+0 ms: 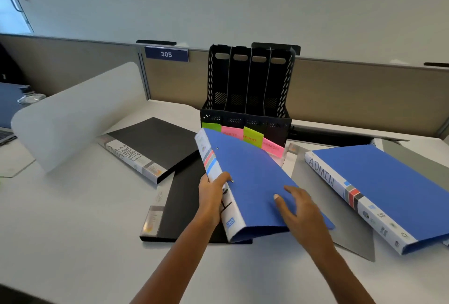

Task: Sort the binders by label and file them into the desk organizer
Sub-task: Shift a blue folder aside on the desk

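A blue binder (245, 172) is lifted off the desk in front of the black desk organizer (247, 89). My left hand (212, 194) grips its white spine, thumb on the cover. My right hand (298, 209) lies on the blue cover with fingers spread. Green and pink sticky labels (252, 137) hang on the organizer's front; its slots hold nothing. A second blue binder marked ADMIN (379, 189) lies at the right. A black binder marked FINANCE (150, 148) lies at the left. Another black binder (179, 206) lies under the held one.
A grey folder (352, 235) lies under the ADMIN binder. A frosted white divider panel (73, 119) stands at the left, with a bottle (30, 95) and a laptop corner behind it. A partition wall with a 305 sign (166, 54) runs behind the organizer.
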The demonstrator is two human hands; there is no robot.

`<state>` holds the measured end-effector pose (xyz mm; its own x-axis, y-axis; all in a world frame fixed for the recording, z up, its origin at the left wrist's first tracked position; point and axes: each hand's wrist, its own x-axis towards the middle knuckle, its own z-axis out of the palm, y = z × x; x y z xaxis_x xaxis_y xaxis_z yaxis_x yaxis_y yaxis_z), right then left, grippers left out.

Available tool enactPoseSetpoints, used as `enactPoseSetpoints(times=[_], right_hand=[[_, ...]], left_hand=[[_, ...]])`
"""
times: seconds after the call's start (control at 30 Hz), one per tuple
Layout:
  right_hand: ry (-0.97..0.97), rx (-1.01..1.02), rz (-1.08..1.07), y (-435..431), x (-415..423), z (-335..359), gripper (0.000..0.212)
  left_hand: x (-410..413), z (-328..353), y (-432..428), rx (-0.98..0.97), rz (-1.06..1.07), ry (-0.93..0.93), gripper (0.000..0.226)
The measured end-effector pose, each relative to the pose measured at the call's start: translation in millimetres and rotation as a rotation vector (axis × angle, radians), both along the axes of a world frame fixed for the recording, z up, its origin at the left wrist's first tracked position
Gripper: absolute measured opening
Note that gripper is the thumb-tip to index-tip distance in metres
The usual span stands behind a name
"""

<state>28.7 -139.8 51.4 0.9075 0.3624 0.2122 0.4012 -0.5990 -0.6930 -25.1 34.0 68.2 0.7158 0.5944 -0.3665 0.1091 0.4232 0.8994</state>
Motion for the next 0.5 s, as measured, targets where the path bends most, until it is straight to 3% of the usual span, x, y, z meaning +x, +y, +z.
enactPoseSetpoints(times=[0.13,0.33,0.5], right_hand=[[0.286,0.008,-0.117,7.9,20.2,-0.4,0.053],[0.629,0.122,-0.209,30.7,38.5,-14.4,0.059],[1.009,0.618,-0.022,63.1,35.2,-11.3,0.042]], left_hand=[[-16.3,6.1,36.7,0.025,-0.097,-0.013,0.009],[-32.3,10.4,100.2,0.059,-0.216,-0.059,0.046],[-53.2,13.2,159.2,0.030,-0.290,-0.116,0.042]])
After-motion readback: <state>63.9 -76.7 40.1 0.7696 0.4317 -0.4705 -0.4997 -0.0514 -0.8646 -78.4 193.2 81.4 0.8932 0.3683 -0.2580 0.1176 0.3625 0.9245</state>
